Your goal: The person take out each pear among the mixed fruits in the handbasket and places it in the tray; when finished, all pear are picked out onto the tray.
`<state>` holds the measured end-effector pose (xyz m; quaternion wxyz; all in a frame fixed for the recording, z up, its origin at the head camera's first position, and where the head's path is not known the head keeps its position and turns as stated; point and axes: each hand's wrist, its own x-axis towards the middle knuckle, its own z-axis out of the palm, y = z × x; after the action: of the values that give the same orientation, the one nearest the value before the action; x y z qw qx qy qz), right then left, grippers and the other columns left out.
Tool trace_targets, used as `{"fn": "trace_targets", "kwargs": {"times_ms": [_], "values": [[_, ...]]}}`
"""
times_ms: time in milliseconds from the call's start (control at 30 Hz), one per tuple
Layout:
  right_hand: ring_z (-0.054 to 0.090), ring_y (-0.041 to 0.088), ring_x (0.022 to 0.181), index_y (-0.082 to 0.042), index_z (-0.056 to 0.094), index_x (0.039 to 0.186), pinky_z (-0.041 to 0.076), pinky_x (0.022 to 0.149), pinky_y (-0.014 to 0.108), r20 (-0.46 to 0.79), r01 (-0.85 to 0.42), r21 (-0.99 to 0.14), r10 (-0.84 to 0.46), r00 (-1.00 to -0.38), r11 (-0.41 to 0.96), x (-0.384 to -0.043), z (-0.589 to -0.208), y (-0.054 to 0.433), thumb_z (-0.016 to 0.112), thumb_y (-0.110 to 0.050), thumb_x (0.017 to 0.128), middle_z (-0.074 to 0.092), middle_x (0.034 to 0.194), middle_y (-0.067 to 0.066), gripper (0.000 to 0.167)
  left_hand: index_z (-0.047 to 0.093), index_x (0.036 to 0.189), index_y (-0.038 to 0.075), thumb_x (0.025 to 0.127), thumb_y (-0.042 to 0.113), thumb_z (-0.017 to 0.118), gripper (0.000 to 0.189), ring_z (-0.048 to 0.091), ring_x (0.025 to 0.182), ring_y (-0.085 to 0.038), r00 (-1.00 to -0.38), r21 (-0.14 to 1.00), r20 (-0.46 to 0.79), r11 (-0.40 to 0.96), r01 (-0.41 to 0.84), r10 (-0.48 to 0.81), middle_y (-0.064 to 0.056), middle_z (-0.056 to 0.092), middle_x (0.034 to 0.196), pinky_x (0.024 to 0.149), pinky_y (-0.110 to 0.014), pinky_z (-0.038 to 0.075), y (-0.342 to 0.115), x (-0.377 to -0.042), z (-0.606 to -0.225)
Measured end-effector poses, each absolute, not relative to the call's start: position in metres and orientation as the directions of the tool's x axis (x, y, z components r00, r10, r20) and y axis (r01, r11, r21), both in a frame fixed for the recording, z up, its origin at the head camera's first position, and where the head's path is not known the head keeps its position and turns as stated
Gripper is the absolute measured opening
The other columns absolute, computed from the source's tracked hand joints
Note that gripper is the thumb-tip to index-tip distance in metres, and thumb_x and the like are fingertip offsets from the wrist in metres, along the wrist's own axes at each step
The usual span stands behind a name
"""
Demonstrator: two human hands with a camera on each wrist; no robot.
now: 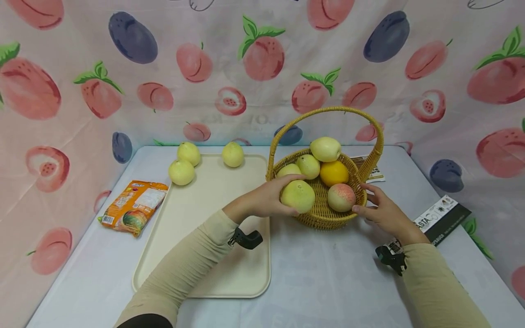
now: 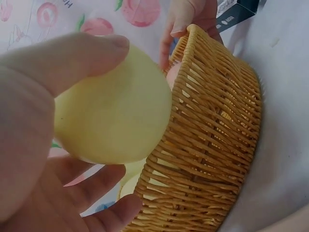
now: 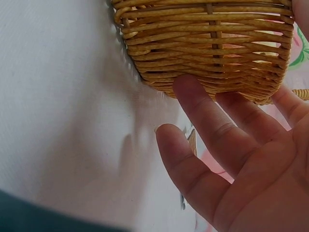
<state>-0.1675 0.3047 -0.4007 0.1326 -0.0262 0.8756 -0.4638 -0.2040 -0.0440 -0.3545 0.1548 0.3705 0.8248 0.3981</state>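
In the head view, my left hand [image 1: 268, 198] holds a round pale yellow-green fruit [image 1: 298, 197] over the near left rim of a wicker basket [image 1: 324, 222]. The left wrist view has the thumb across this fruit [image 2: 113, 106] and the fingers below it. My right hand [image 1: 383, 212] grips the basket's right rim, with some fingers against the woven side [image 3: 212, 58] in the right wrist view. Inside the basket lie a peach [image 1: 342, 197], an orange [image 1: 334, 176], a pale oblong fruit [image 1: 325, 149] and yellow-green fruits [image 1: 308, 166], one partly hidden.
A cream tray [image 1: 205, 218] lies left of the basket, with yellow-green fruits [image 1: 182, 172] at its far end. Beside it is an orange snack packet [image 1: 134, 207]. A black-and-white box [image 1: 443, 218] lies right, near my forearm. The basket's tall handle [image 1: 328, 109] arches over it.
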Motion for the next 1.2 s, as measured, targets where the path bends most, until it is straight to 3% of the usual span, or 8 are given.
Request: {"fn": "trace_targets", "kwargs": {"times_ms": [233,700,1200], "values": [[0.018,0.058,0.141,-0.010,0.009,0.161,0.036,0.101,0.067,-0.217,0.091,-0.807,-0.149,-0.965,0.583,-0.166,-0.399,0.304,0.071,-0.042,0.093,0.012,0.155,0.041,0.097,0.035,0.155,0.013,0.085,0.022,0.080,0.084,0.046,0.125,-0.021,-0.687,0.754,0.052,0.423,0.503,0.724,-0.008,0.044,0.146,0.104,-0.040,0.040,-0.052,-0.203,-0.357],[0.021,0.058,0.140,-0.010,0.008,0.161,0.039,0.100,0.065,-0.220,0.098,-0.812,-0.146,-0.965,0.576,-0.165,-0.400,0.305,0.071,-0.042,0.093,0.012,0.154,0.042,0.098,0.038,0.154,0.011,0.083,0.024,0.080,0.083,0.042,0.135,-0.023,-0.735,0.744,-0.004,0.493,0.451,0.678,-0.009,0.044,0.150,0.110,-0.045,0.035,-0.096,-0.207,-0.366],[0.016,0.058,0.141,-0.010,0.009,0.161,0.036,0.101,0.067,-0.213,0.092,-0.815,-0.148,-0.966,0.572,-0.166,-0.400,0.303,0.072,-0.042,0.093,0.011,0.155,0.041,0.098,0.038,0.154,0.015,0.083,0.027,0.080,0.084,0.044,0.133,-0.027,-0.852,0.735,-0.058,0.600,0.316,0.520,-0.010,0.044,0.151,0.109,-0.050,0.035,-0.136,-0.220,-0.380]]}}
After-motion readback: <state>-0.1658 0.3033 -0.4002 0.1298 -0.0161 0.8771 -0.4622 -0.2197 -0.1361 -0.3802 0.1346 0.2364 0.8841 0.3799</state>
